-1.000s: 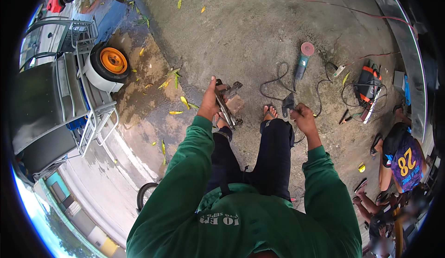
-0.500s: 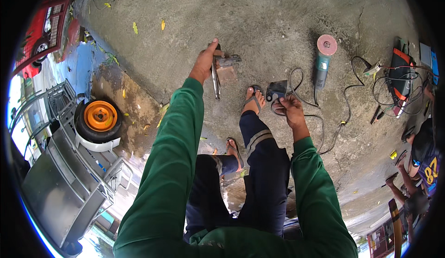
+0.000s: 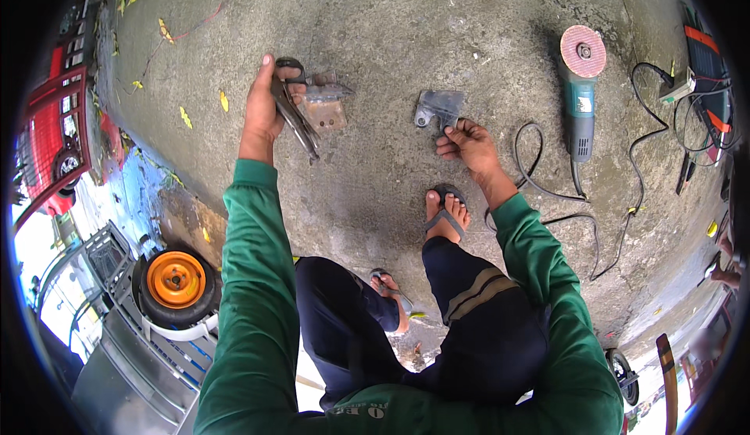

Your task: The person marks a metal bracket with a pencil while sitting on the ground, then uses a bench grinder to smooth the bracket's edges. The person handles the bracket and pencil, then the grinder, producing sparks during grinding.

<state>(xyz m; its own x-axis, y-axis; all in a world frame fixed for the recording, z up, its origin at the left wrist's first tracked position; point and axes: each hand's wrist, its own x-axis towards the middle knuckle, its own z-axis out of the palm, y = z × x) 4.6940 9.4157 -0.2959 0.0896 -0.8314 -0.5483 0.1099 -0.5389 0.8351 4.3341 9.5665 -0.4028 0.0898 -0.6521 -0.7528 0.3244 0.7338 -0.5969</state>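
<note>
My left hand [image 3: 263,108] is closed round a bundle of dark metal pieces: long bars [image 3: 295,122], a black looped part and a rusty plate [image 3: 328,116] with holes, partly behind the bars. My right hand [image 3: 471,148] grips a small dark metal bracket [image 3: 440,105] with a round hole, held out over the concrete. To the right, an angle grinder [image 3: 580,126] with a pinkish disc lies on the ground, its black cord looping near my right forearm.
An orange-rimmed wheel [image 3: 175,279] sits with metal frames at lower left. A red vehicle [image 3: 55,142] is at far left. An orange-and-black machine [image 3: 705,87] with cables lies at right. Other people are partly visible at the far right. My sandaled feet are below my hands.
I have stepped and turned: the grinder and ground appear shifted. Both hands have moved up in view, still holding their metal pieces; my right foot has come forward.
</note>
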